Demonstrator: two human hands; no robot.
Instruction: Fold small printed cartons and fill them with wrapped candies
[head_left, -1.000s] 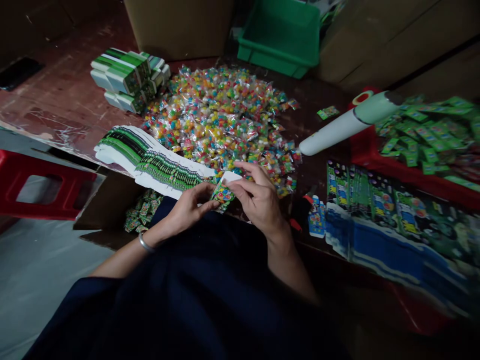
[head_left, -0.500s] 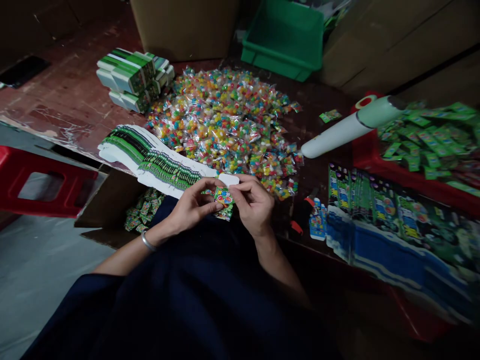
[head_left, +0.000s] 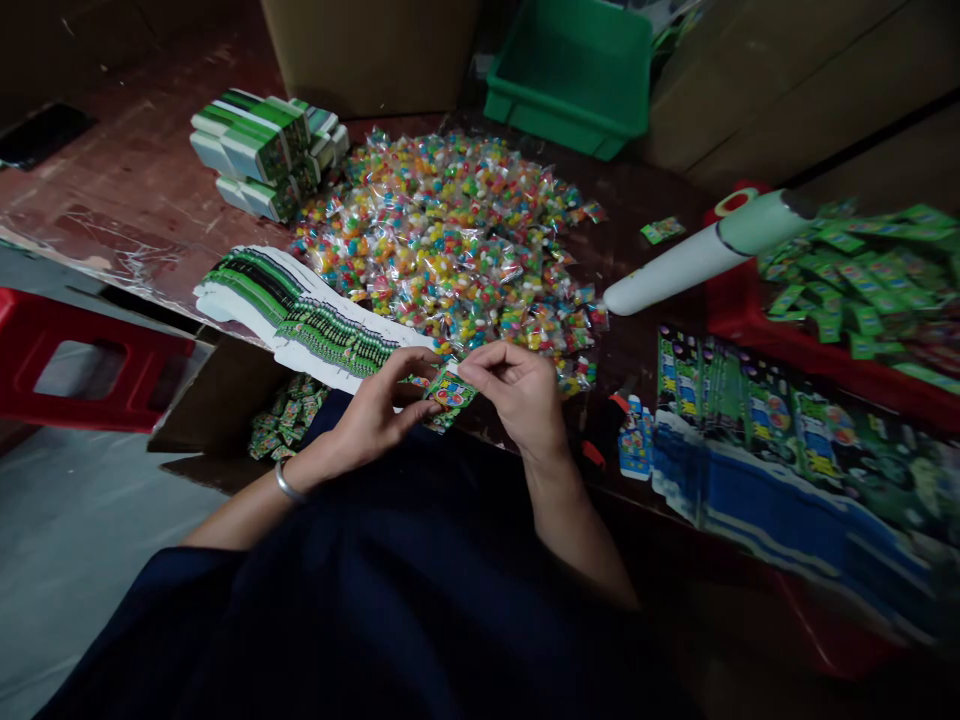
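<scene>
- As the left hand steadies a small green printed carton between thumb and curled fingers, the right hand pinches at its upper edge, thumb against index finger, remaining fingers folded in.
- Half a second earlier, the carton's white flap stands broad and plain; now only a narrow strip shows beside the right fingertips. The right hand sits farther to the right, and the carton leans over that way.
- The carton is at the near edge of a worn, scratched red-brown table, just in front of a heap of clear candy bags.
- Beside the left hand runs a fanned row of flat green-and-white cartons; banded bundles stand behind it.
- On the table's right lie a white-and-green cylinder and spread blue-and-green packaging.
- At the back, a green plastic tray sits near a large cardboard box.
- At left, a red stool stands over a grey floor in dim light.
</scene>
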